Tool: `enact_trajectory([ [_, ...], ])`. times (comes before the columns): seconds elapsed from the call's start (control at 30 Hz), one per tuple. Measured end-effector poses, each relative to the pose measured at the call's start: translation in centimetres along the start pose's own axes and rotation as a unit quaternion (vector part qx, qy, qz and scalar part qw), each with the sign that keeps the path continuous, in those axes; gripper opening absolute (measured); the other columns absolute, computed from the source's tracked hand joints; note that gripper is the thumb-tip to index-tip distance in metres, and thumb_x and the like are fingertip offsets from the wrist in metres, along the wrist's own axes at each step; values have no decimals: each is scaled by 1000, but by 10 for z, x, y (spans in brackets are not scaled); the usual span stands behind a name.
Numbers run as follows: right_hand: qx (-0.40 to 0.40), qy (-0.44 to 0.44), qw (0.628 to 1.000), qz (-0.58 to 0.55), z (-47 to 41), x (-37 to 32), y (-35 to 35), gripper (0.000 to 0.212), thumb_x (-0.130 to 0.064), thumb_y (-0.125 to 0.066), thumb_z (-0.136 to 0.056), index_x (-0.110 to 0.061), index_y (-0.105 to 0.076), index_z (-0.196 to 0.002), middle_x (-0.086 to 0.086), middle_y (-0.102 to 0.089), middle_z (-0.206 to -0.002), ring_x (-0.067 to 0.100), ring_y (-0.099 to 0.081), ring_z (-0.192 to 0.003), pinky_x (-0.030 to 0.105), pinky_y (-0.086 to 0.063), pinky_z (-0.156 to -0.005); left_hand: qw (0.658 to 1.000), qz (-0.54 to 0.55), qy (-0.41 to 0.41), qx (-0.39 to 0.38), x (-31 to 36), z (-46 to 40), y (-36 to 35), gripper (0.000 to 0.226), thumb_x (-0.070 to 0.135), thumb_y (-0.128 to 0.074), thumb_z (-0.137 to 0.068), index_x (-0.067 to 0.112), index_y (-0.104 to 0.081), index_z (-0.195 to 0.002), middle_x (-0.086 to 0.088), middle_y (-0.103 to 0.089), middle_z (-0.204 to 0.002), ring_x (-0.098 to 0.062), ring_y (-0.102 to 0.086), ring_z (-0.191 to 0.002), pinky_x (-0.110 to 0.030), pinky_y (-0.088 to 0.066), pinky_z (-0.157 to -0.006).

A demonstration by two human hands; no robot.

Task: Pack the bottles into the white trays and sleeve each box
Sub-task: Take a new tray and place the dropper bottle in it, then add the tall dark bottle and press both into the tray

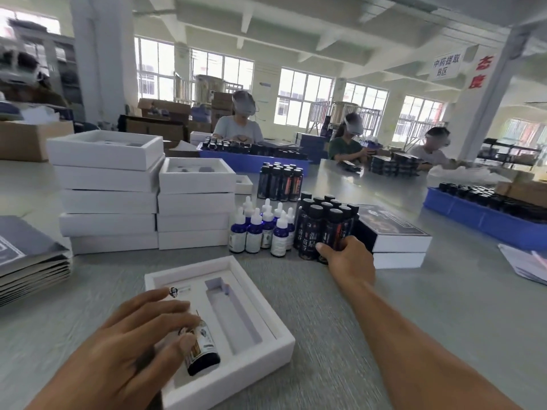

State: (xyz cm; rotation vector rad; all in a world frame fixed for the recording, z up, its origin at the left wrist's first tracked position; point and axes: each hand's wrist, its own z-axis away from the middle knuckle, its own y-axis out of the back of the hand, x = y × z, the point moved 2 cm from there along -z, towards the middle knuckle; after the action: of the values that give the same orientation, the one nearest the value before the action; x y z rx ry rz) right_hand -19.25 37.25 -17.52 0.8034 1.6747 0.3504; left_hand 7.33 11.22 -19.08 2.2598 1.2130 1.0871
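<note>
A white foam tray lies in front of me on the grey table. My left hand presses a dark blue dropper bottle down into the tray's left slot, fingers over its upper half. The right-hand long slot of the tray is empty. My right hand reaches forward and closes around a tall dark bottle at the front of a standing cluster of black-capped bottles. Beside that cluster stand several small blue dropper bottles with white tops.
Two stacks of white trays rise at the left. Flat dark sleeves pile at the far left edge. Sleeved boxes sit right of the bottles. Blue crates of bottles stand farther right. Three people work at the far tables.
</note>
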Motion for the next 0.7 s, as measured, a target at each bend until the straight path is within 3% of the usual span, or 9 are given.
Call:
enact_trajectory([
  [0.1,-61,23,997,-34,5,-2,8,30,-41,-72,-87,-15,-65,-99,3,-69,-88,22,-63,-77,35,-51,-68,1000,-13,9,-17,-6,2,1,45,79,-32,-89,59,-57,-120,38,-57,-124,6,-39,-133,-26,-42,-95],
  [0.2,-228,44,970,-75,20,-1,37,13,-28,-70,-91,-17,-69,-98,6,-67,-70,16,-58,-55,27,-46,-46,999,-10,19,-45,-11,6,0,43,79,-32,-89,61,-56,-121,38,-54,-127,1,-37,-137,-35,-43,-99],
  [0.27,-329,78,939,-66,32,3,60,10,-23,-68,-92,-22,-70,-102,1,-71,-73,10,-61,-58,20,-46,-46,998,-5,24,-53,-13,8,-1,42,78,-32,-90,62,-55,-121,38,-53,-128,-3,-37,-138,-39,-42,-103],
  [0.33,-379,105,917,-57,45,9,76,12,-22,-66,-94,-25,-70,-105,-2,-72,-77,8,-62,-65,17,-48,-53,998,-14,22,-55,-14,8,-1,42,78,-31,-90,63,-54,-121,40,-51,-129,1,-36,-137,-39,-40,-104],
  [0.43,-384,118,913,-69,58,16,82,15,-20,-63,-96,-26,-68,-109,-8,-72,-80,4,-61,-68,15,-46,-56,998,-11,23,-53,-13,9,-1,42,78,-31,-91,62,-54,-121,40,-52,-129,1,-38,-136,-37,-40,-104],
  [0.53,-363,122,921,-70,65,16,78,31,-20,-72,-89,-27,-65,-117,-13,-75,-100,-1,-68,-78,13,-47,-60,998,-5,23,-54,-13,8,-1,40,76,-32,-91,62,-55,-121,38,-53,-129,-2,-40,-136,-37,-38,-104],
  [0.7,-258,147,954,-39,73,18,68,53,-39,-84,-74,-32,-57,-118,-14,-68,-103,2,-68,-86,20,-45,-73,998,-12,27,-51,-20,8,-3,38,70,-35,-94,57,-58,-121,35,-54,-129,-3,-41,-136,-37,-39,-104],
])
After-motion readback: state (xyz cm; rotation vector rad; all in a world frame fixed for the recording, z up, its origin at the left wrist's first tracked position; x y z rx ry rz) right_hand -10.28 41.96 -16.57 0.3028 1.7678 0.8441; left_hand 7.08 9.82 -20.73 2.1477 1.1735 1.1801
